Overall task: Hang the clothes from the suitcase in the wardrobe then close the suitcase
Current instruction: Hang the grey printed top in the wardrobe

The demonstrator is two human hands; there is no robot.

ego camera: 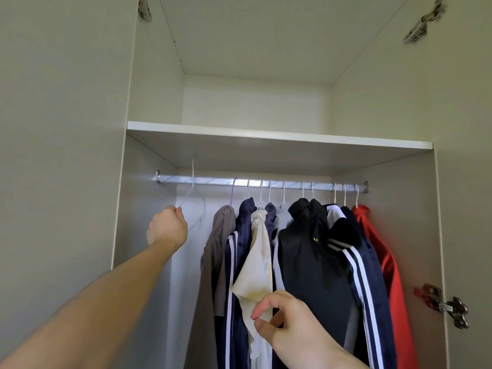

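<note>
The open wardrobe has a metal rail (213, 180) under a white shelf (279, 137). Several garments hang on it: a grey one (218, 251), navy striped ones (234, 262), a cream garment (257, 267), a black jacket (306, 251) and a red one (383, 251). My left hand (166, 226) grips the lower corner of an empty white wire hanger (193, 198) at the rail's left end, its hook raised above the rail. My right hand (287, 323) pinches the cream garment's lower edge between thumb and fingers. The suitcase is out of view.
Both wardrobe doors stand open, with hinges at the top left (143, 9), top right (423, 22) and lower right (447, 306). The compartment above the shelf holds nothing visible. A bare stretch of rail lies left of the grey garment.
</note>
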